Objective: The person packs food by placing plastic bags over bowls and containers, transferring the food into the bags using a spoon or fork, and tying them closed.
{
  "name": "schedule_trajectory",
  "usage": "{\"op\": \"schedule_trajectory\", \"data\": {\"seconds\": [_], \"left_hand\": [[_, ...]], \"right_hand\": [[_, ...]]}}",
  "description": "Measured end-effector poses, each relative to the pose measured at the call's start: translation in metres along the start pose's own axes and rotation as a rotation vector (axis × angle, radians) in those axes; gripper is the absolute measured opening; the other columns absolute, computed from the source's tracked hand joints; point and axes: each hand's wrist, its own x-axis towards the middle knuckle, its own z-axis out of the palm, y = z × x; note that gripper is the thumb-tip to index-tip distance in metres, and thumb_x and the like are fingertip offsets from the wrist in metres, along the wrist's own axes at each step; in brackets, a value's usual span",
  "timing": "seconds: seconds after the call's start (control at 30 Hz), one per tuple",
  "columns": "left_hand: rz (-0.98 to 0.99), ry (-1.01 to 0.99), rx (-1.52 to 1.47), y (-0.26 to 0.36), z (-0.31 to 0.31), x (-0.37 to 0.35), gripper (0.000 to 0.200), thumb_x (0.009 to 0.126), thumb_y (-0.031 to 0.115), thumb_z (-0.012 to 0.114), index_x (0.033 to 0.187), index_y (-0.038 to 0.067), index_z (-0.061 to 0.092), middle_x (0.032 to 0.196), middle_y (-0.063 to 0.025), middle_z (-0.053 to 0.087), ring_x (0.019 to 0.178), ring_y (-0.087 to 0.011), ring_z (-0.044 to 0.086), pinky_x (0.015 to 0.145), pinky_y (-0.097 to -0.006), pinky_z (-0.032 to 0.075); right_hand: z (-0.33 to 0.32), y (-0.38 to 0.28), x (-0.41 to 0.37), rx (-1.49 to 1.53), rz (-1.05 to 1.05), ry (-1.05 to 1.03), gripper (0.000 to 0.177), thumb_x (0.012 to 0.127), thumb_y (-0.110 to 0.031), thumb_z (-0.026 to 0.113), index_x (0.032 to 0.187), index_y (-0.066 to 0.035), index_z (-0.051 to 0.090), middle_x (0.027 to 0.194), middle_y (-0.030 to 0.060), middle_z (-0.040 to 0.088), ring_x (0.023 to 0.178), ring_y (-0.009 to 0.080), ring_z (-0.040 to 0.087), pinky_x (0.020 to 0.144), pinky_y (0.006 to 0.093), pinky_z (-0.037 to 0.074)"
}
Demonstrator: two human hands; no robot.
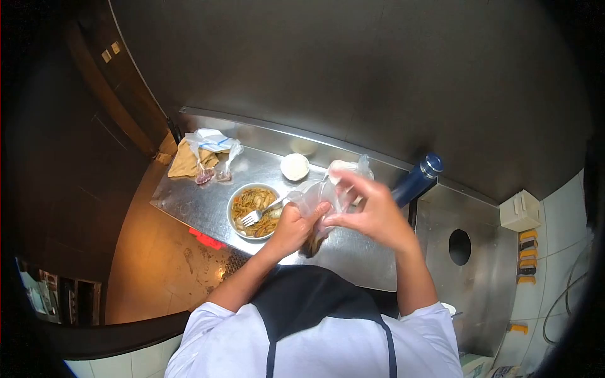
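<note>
The person in the white shirt and dark apron is standing at the brushed stainless steel counter and is holding a crumpled clear plastic bag up between both hands, just above the metal. The left hand is gripping the bag's lower part, fingers curled shut around the film. The right hand is coming in from the other side, thumb and fingertips pinching the upper film while the remaining fingers are fanning out loosely.

The bag's long axis is running slantwise, from a darker end hanging low near the counter edge up and away toward the back wall. What is sitting in that dark end I cannot tell.

The round white bowl of brown noodles, with a silver fork resting in it, is lying just to the left of the bag. It is nearer the left hand, whose knuckles are almost at the rim. A small white dish is sitting behind, and a dark blue bottle is leaning off to the right.
</note>
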Motion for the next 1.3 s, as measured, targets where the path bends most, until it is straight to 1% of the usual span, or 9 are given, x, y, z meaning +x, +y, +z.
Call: {"op": "schedule_trajectory", "data": {"seconds": [0.13, 0.37, 0.53, 0.63, 0.8, 0.9, 1.07, 1.2, 1.3], "left_hand": [[-0.252, -0.175, 0.158, 0.003, -0.012, -0.004, 0.023, 0.101, 0.025, 0.063, 0.104, 0.002, 0.068, 0.079, -0.0063, 0.067, 0.071, -0.0116, 0.064, 0.063, -0.0297, 0.051], [0.355, -0.152, 0.63, -0.034, -0.016, -0.01, 0.021, 0.09, 0.016, 0.066, 0.106, 0.003, 0.07, 0.092, -0.0193, 0.071, 0.086, -0.0339, 0.069, 0.077, -0.0412, 0.053], [0.325, -0.236, 0.919, -0.036, -0.006, -0.024, 0.016, 0.09, 0.018, 0.066, 0.1, 0.007, 0.072, 0.085, -0.0186, 0.07, 0.081, -0.0362, 0.069, 0.071, -0.044, 0.053], [0.323, -0.255, 0.702, -0.033, -0.001, -0.032, 0.014, 0.092, 0.019, 0.065, 0.096, 0.007, 0.071, 0.081, -0.0179, 0.068, 0.077, -0.0351, 0.068, 0.068, -0.043, 0.052], [0.236, -0.276, 0.697, -0.004, -0.004, -0.034, 0.028, 0.1, 0.025, 0.057, 0.087, 0.002, 0.067, 0.075, -0.0169, 0.066, 0.069, -0.0344, 0.063, 0.065, -0.0425, 0.048], [0.183, -0.325, 0.701, -0.004, -0.014, -0.031, 0.033, 0.101, 0.028, 0.055, 0.086, 0.002, 0.067, 0.076, -0.0178, 0.066, 0.071, -0.035, 0.064, 0.065, -0.043, 0.048], [0.251, -0.406, 0.583, -0.023, -0.049, -0.039, 0.027, 0.095, 0.018, 0.056, 0.109, -0.003, 0.066, 0.095, -0.0213, 0.07, 0.089, -0.0342, 0.068, 0.08, -0.0409, 0.052], [0.203, -0.633, 0.351, -0.038, -0.091, -0.045, 0.034, 0.098, 0.035, 0.065, 0.097, 0.001, 0.067, 0.077, -0.0128, 0.065, 0.07, -0.0186, 0.059, 0.067, -0.0367, 0.048], [0.291, -0.642, 0.472, -0.045, -0.127, -0.06, 0.036, 0.098, 0.034, 0.065, 0.083, 0.001, 0.063, 0.072, -0.0128, 0.062, 0.066, -0.0233, 0.06, 0.063, -0.0403, 0.046]], "right_hand": [[0.003, 0.012, -0.011, -0.012, 0.036, -0.034, 0.018, 0.084, -0.009, 0.075, 0.098, 0.002, 0.075, 0.086, 0.0124, 0.069, 0.071, 0.0201, 0.065, 0.064, 0.0319, 0.051], [-0.031, 0.002, -0.029, 0.585, 0.15, 0.389, 0.021, 0.092, -0.011, 0.069, 0.11, -0.002, 0.073, 0.099, 0.008, 0.072, 0.079, 0.0108, 0.067, 0.067, 0.024, 0.053], [0.008, -0.001, -0.039, -0.242, -0.184, -0.07, 0.028, 0.083, -0.01, 0.076, 0.109, -0.001, 0.072, 0.099, 0.0154, 0.07, 0.087, 0.0206, 0.069, 0.075, 0.0302, 0.054], [-0.002, 0.01, -0.041, -0.027, -0.044, -0.126, 0.019, 0.082, -0.007, 0.077, 0.099, 0.0, 0.074, 0.098, 0.0139, 0.071, 0.082, 0.0184, 0.068, 0.073, 0.0288, 0.053], [0.001, -0.008, -0.048, 0.431, 0.049, 0.412, 0.022, 0.079, -0.003, 0.075, 0.101, 0.0, 0.072, 0.101, 0.0144, 0.07, 0.087, 0.0217, 0.067, 0.076, 0.0314, 0.052], [0.005, -0.036, -0.05, -0.302, -0.439, 0.438, 0.042, 0.072, -0.01, 0.08, 0.112, -0.004, 0.07, 0.109, 0.013, 0.069, 0.098, 0.0284, 0.066, 0.086, 0.0378, 0.052], [0.049, -0.073, -0.03, -0.782, -0.49, -0.202, 0.058, 0.072, -0.011, 0.077, 0.127, -0.009, 0.062, 0.096, 0.0118, 0.068, 0.099, 0.0296, 0.068, 0.099, 0.0513, 0.049], [0.05, -0.021, -0.04, -0.726, -0.228, -0.604, 0.043, 0.075, -0.006, 0.068, 0.117, -0.007, 0.066, 0.078, 0.0173, 0.067, 0.07, 0.0374, 0.065, 0.066, 0.0482, 0.049], [0.061, 0.002, -0.05, -0.393, 0.07, -0.749, 0.031, 0.106, -0.024, 0.049, 0.09, -0.005, 0.068, 0.077, 0.009, 0.067, 0.065, 0.0229, 0.061, 0.059, 0.0396, 0.045]]}}
